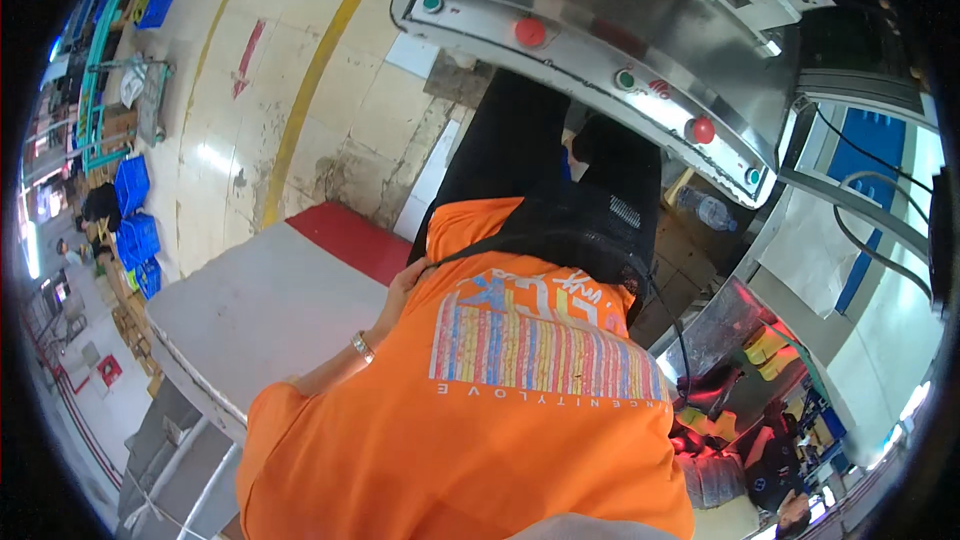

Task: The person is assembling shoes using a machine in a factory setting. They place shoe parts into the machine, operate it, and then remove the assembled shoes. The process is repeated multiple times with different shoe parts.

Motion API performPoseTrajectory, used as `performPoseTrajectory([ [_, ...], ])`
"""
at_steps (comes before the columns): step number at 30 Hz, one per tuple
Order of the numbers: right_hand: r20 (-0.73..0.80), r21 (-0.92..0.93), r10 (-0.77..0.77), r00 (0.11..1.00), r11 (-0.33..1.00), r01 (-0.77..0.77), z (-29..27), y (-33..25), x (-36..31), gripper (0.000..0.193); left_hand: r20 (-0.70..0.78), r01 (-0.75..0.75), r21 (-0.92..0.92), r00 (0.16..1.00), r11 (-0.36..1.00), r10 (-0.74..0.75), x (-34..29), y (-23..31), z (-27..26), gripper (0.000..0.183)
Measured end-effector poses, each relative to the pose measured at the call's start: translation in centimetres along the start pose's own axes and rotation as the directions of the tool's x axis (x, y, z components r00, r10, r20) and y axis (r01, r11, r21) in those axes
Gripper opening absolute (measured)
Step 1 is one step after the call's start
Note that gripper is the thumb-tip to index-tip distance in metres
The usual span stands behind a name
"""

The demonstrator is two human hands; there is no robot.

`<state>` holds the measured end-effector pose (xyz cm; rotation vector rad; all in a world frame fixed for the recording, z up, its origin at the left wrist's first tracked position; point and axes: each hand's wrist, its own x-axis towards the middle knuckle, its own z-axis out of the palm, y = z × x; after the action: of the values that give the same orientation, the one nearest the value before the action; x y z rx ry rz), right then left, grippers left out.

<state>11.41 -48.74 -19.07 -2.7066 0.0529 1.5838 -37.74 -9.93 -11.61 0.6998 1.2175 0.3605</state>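
I look down my own front: an orange printed T-shirt (480,420), black trousers (520,140) and a black mesh cloth (580,230) hanging at my waist. My left hand (403,287) is bent back to my left hip. Its fingers curl at the shirt hem, where a thin black cord (470,252) runs off the mesh cloth. A metal bracelet (361,345) sits on that wrist. My right hand is hidden from view.
A grey table (250,310) stands close on my left, with a red mat (350,240) on the floor beyond it. A steel machine panel (600,50) with red and green buttons faces me. Blue crates (135,210) are far left. Another person (775,460) is lower right.
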Motion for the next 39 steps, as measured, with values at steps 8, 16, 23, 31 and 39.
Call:
performPoseTrajectory([
  [8,0.085,-0.601,-0.93,0.357,0.238,0.763,-5.3,-33.2,-20.2,0.027,-0.071,-0.067,0.11,0.995,0.992,0.075,-1.3,-0.1,2.3,0.021],
  [16,0.941,0.059,-0.285,-0.182,-0.391,0.919,20.0,-47.4,-23.4,0.028,-0.196,-0.164,0.054,0.965,0.985,0.171,-2.1,-0.8,3.9,0.02],
  [23,0.986,0.074,-0.163,-0.039,0.218,0.973,23.4,-46.9,-21.4,0.022,-0.391,-0.24,-0.418,0.918,0.877,0.064,-2.9,-1.0,3.4,0.02],
  [31,0.974,0.056,-0.215,0.071,0.533,0.844,24.4,-47.0,-21.4,0.024,-0.6,-0.423,-0.558,0.8,0.714,0.005,-3.0,-3.9,4.0,0.043],
  [39,0.986,0.036,-0.148,0.075,0.635,0.772,24.2,-48.3,-21.2,0.021,-0.759,-0.521,-0.568,0.632,0.637,-0.158,-2.7,-5.1,5.1,0.059],
])
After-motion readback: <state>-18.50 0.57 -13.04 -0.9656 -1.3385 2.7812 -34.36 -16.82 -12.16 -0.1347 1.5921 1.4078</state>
